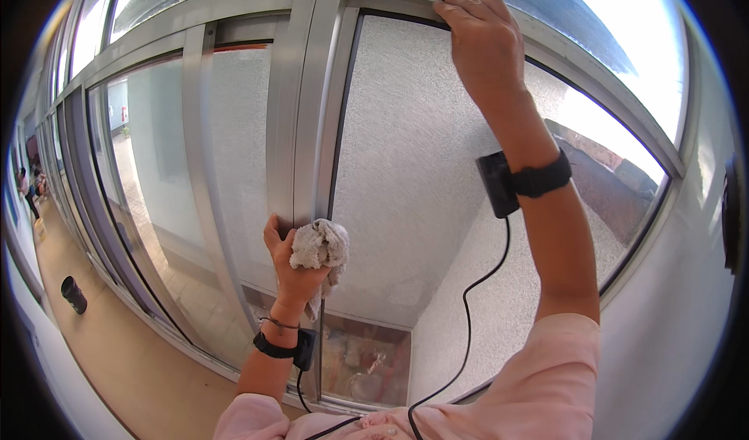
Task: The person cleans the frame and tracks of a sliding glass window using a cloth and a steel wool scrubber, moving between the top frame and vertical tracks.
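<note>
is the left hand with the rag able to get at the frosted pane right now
Probably yes. The left hand grips the rag against the metal upright, and the frosted pane lies just beside it with nothing between. The right hand is far up on the top frame.

Bright daylight pours through the window (pixel 406 167), blowing out glass at twelve and two o'clock; fisheye bends frame edges, corners black.

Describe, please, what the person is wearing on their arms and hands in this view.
Both hands, left hand and right hand, are bare. Each wrist has a black strap with a small black box trailing a black cable. Pink sleeves cover the upper arms.
</note>
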{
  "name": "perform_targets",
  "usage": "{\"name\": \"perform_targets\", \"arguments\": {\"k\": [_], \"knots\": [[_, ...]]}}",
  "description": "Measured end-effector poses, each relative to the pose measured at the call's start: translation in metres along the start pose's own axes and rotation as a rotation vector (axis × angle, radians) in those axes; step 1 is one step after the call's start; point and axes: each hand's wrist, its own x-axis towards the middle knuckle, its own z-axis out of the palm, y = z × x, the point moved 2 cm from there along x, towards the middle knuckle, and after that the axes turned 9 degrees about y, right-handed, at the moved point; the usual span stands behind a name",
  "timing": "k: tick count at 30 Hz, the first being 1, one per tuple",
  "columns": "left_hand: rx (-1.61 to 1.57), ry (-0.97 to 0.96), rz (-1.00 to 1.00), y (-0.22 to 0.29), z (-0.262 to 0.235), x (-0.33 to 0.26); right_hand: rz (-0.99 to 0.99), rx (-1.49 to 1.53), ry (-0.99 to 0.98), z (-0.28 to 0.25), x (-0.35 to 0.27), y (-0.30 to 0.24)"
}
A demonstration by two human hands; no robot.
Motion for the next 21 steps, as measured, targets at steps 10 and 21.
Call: {"name": "perform_targets", "arguments": {"k": [10, 21], "knots": [[-0.253, -0.029, -0.163, -0.013, -0.004, -0.001, 0.002, -0.006, -0.047, -0.006, -0.005, 0.011], [-0.21, -0.015, -0.131, -0.007, -0.003, 0.003, 0.196, 0.184, -0.006, -0.02, -0.004, 0.014]]}}
